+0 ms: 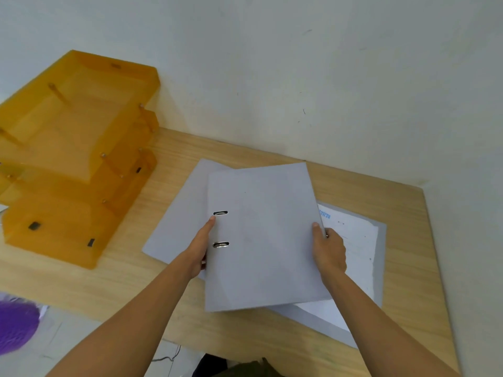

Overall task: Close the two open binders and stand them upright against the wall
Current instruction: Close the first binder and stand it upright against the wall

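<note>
A grey binder (261, 238) is closed, its cover with two metal slots facing up, and I hold it slightly above the desk. My left hand (200, 250) grips its left edge by the spine. My right hand (328, 250) grips its right edge. Under it a second grey binder (379, 268) lies open flat on the wooden desk (168, 278), with white paper showing on its right half and its left cover sticking out at the left.
An orange translucent stack of letter trays (73, 159) stands at the back left against the white wall (299, 77). A purple object (16, 327) lies off the desk's front left. The desk's right edge runs along a side wall.
</note>
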